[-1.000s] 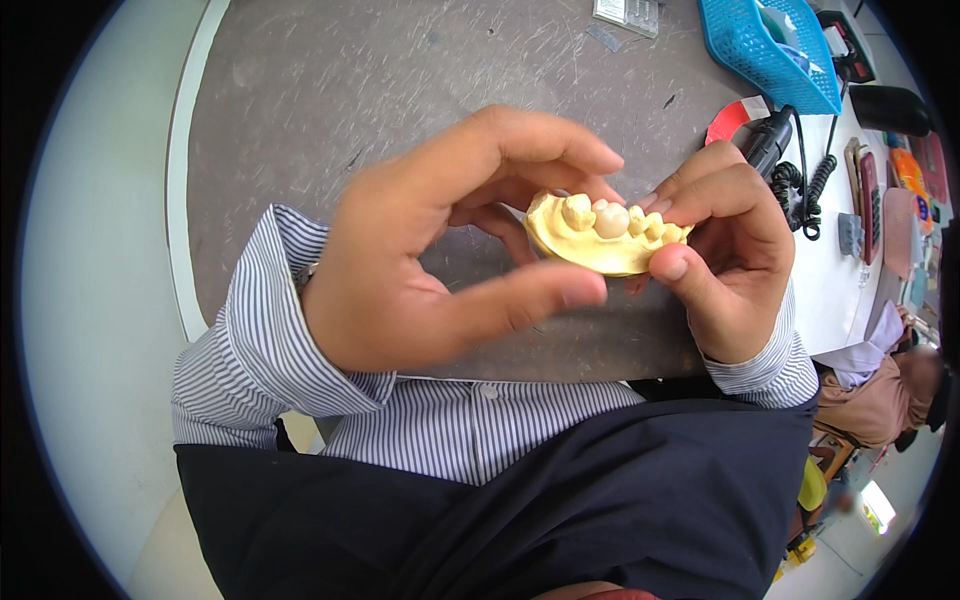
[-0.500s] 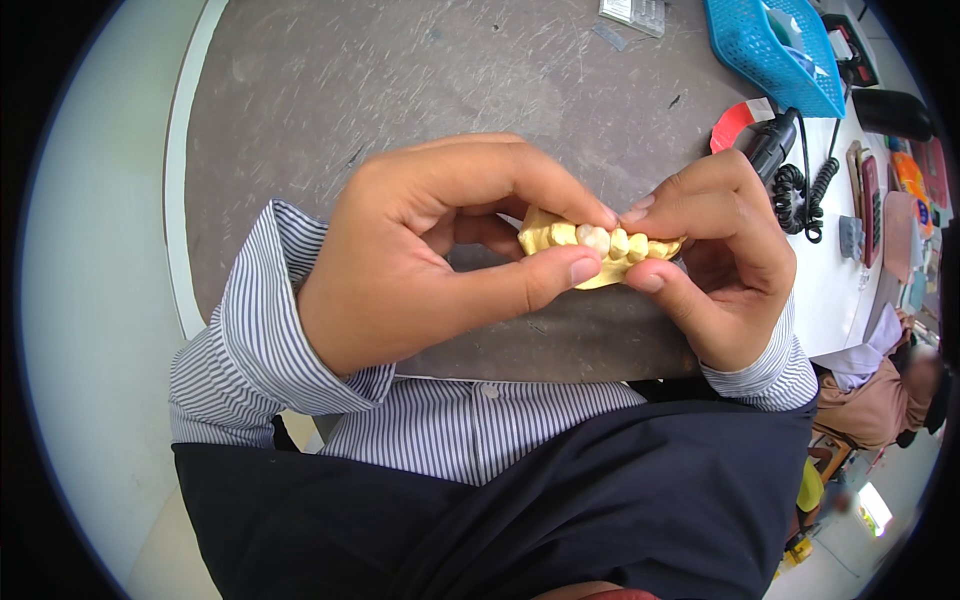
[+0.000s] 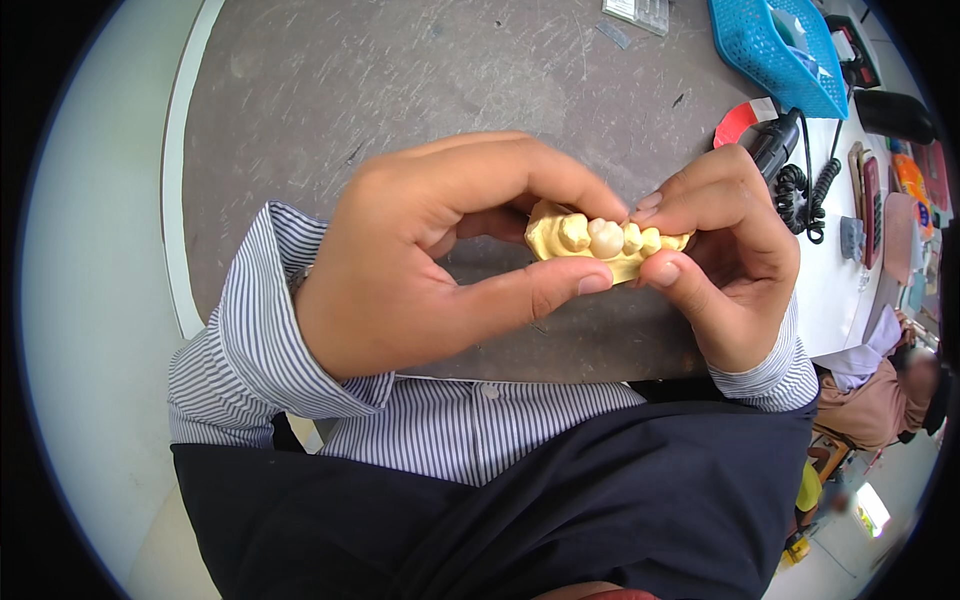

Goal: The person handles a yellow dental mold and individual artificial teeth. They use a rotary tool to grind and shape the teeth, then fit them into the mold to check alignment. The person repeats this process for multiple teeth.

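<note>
L hand [image 3: 400, 250] curved in a wide C, thumb at front edge of yellow dental model [image 3: 625, 262], index tip behind the teeth; looks like a light 2-sided hold, other L fingers partly hidden. R hand [image 3: 735, 230] nearly closed, thumb + index pinching model's R end; rest curled, can't tell what they touch. Model is up off the desk [image 3: 300, 120], btwn the 2 hands.

Change: 1 s ago L thumb was clear of the model; 0.5 s ago L thumb + index were up around the whiter tooth [image 3: 606, 239]. Now thumb sits lower, model's tipped back, so that tooth's outer side shows again. Means, I'd judge: tooth is seated in the row & easier to view; can't tell how tight the fit is.

Further out: striped sleeves w/ cuffs at both wrists. Past R hand, black handpiece [image 3: 773, 145] w/ coiled cord [image 3: 792, 195], red piece [image 3: 737, 122] just beside it, blue basket [image 3: 740, 50] beyond, clear case [image 3: 640, 12] at top edge.
</note>
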Available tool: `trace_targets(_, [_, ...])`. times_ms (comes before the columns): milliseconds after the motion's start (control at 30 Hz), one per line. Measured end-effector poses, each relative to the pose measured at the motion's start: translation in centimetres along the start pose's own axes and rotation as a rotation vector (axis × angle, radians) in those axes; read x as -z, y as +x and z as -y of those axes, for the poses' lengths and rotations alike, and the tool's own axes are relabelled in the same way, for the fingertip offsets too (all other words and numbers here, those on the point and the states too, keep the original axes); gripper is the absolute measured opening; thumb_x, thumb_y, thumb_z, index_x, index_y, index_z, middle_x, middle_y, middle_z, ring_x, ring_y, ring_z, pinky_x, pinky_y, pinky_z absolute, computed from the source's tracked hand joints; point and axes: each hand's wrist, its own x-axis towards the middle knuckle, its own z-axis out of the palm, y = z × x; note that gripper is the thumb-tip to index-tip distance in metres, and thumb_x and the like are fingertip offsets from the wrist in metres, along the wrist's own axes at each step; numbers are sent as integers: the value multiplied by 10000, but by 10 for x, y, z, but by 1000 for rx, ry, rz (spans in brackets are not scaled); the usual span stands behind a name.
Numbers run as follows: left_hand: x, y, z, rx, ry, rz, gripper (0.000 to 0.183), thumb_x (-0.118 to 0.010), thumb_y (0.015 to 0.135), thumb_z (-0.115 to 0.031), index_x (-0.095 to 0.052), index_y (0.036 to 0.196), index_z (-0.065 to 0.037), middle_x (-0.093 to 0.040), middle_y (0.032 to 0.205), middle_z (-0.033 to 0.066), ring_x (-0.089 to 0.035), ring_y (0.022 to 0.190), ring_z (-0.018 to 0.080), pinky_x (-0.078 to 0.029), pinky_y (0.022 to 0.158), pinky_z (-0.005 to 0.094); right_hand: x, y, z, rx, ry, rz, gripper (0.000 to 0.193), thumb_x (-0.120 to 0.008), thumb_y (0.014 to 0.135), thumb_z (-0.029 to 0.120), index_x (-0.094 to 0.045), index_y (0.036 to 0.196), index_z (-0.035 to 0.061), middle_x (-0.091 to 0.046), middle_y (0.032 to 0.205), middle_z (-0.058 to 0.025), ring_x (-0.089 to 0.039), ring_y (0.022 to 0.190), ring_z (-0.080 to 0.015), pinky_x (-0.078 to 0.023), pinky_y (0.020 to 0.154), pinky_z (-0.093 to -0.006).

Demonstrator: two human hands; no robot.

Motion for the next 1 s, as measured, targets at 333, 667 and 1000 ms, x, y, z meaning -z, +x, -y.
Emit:
trace_targets(333, [7, -1, 3, -218, 192, 107, 480, -710, 684, 9, -484, 1107, 31, -569, 1028, 174, -580, 977, 246, -486, 832, 320, -6, -2, 8, -154, 209, -107, 267, -650, 775, 226, -558, 866, -7, -474, 842, -76, -465, 767, -124, -387, 689, -225])
trace_targets(667, [3, 1, -3, -225, 226, 65, 352, -686, 719, -34, -542, 1034, 33, -585, 971, 171, -595, 919, 238, -485, 799, 314, -8, -2, 8, -179, 292, -89, 300, -633, 799, 236, -530, 891, -30, -447, 857, -82, -516, 656, -105, -462, 517, -190])
trace_targets(1000, [3, 2, -1, -280, 258, 39, 334, -670, 746, -46, -528, 1035, 43, -578, 991, 173, -592, 932, 237, -481, 816, 317, 1, -2, 4, -19, 47, -38, 258, -640, 794, 218, -546, 882, -5, -492, 878, -101, -493, 799, -147, -404, 702, -245])
